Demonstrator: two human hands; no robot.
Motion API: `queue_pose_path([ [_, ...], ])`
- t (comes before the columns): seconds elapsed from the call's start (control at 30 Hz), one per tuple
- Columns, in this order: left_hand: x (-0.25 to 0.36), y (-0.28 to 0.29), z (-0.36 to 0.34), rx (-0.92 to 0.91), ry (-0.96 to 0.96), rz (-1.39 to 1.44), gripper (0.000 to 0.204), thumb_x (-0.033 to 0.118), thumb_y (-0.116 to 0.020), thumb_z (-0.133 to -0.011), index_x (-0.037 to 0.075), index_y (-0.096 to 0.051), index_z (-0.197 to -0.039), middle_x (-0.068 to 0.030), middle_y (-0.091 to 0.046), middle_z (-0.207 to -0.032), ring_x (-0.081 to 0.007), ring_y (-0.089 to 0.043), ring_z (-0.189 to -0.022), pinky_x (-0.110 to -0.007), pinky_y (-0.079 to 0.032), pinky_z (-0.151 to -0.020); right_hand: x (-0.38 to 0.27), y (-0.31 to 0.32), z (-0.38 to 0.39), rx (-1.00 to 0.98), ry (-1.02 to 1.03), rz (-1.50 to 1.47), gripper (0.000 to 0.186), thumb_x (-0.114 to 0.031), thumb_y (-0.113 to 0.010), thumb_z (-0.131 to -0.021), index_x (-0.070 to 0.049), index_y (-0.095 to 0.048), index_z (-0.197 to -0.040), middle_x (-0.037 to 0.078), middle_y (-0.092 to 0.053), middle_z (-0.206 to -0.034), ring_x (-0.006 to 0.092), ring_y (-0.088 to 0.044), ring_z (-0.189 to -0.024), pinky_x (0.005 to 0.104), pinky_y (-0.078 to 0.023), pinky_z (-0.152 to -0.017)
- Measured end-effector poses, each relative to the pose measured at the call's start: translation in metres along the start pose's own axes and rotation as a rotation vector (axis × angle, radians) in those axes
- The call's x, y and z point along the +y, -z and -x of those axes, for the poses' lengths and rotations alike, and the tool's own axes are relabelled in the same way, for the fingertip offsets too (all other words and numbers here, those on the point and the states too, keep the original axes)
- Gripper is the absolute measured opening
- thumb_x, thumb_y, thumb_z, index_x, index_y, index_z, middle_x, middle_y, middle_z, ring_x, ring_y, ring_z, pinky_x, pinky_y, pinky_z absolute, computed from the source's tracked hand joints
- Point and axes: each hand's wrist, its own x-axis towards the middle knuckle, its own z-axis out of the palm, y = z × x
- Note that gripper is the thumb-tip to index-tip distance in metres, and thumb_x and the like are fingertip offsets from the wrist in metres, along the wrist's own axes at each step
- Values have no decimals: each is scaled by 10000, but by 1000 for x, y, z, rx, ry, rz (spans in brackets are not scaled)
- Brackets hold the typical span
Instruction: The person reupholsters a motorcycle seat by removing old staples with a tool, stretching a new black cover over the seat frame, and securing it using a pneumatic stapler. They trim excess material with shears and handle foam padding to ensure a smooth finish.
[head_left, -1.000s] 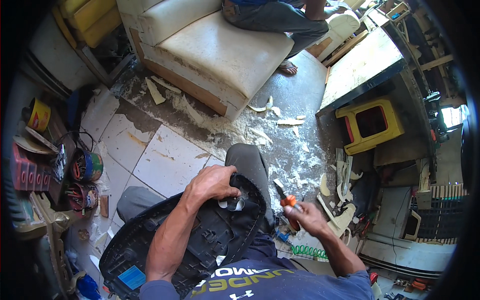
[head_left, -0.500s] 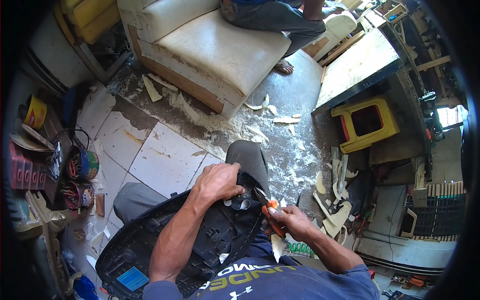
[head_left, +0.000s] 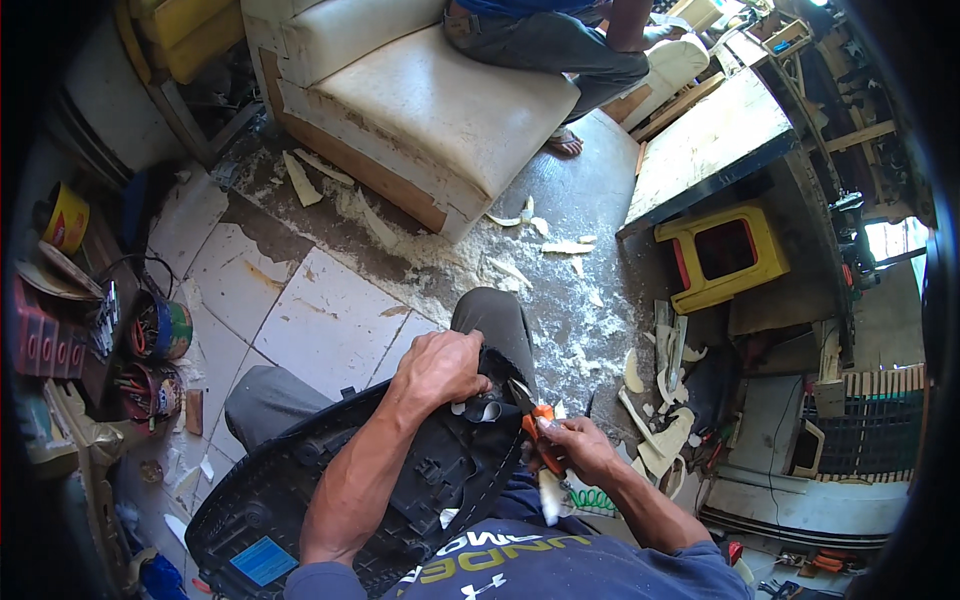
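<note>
A black motorcycle seat [head_left: 285, 490] lies across my lap with its ribbed plastic underside facing up. A blue label [head_left: 263, 561] is on its wide end. My left hand [head_left: 440, 368] is closed over the narrow end, its fingers pressing on the edge and the cover there. My right hand [head_left: 583, 446] grips orange-handled pliers [head_left: 541, 420]. The pliers' metal jaws point up and left and meet the seat's rim just right of my left hand; what they pinch, if anything, is too small to tell. Loose dark cover material bunches beside the jaws.
Foam scraps [head_left: 664, 440] and white crumbs litter the floor ahead and to the right. A worn cream sofa [head_left: 440, 110] stands ahead, with a person sitting on it. A yellow stool [head_left: 725, 255] lies under a table [head_left: 710, 140] at right. Tins of tools [head_left: 150, 390] stand at left.
The view has shifted slightly. Both hands keep their holds on the seat and the pliers, and the jaws stay at nearly the same spot on the rim.
</note>
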Motion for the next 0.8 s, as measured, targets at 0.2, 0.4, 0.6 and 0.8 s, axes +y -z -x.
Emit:
queue_pose_path([
  [0.2, 18, -5, 40, 509, -154, -189, 546, 344, -820, -785, 2, -614, -1158, -174, -621, -1119, -359, -579, -1139, -477, -426, -1051, 40, 72, -47, 194, 357, 230, 429, -458, -695, -903, -37, -741, -969, 41, -695, -757, 100, -600, -682, 294, -466, -636],
  [0.4, 35, -44, 83, 885, -81, -306, 519, 285, -773, -836, 16, -623, -1254, -125, -514, -1182, -319, -466, -1156, -570, -342, -1070, 148, 148, -182, 840, -64, 705, 492, -451, -690, -799, 9, -742, -966, 275, -728, -945, 439, -704, -951, 505, -538, -845],
  [0.6, 45, -54, 71, 977, -146, -162, 163, 113, -722, -864, 37, -679, -1003, -67, -614, -845, -236, -614, -780, -405, -453, -784, 43, 46, -143, 586, 676, 238, 398, -307, -687, -946, -4, -677, -1202, 157, -676, -1173, 272, -623, -1173, 388, -464, -1010],
  [0.8, 48, -48, 63, 555, -260, 253, 200, 46, -658, -868, 1, -677, -1062, -140, -648, -924, -312, -651, -859, -409, -518, -772, -38, 4, -70, -327, 781, 257, 716, -298, -725, -934, -10, -416, -1512, 136, -485, -1518, 229, -445, -1407, 366, -331, -1179],
])
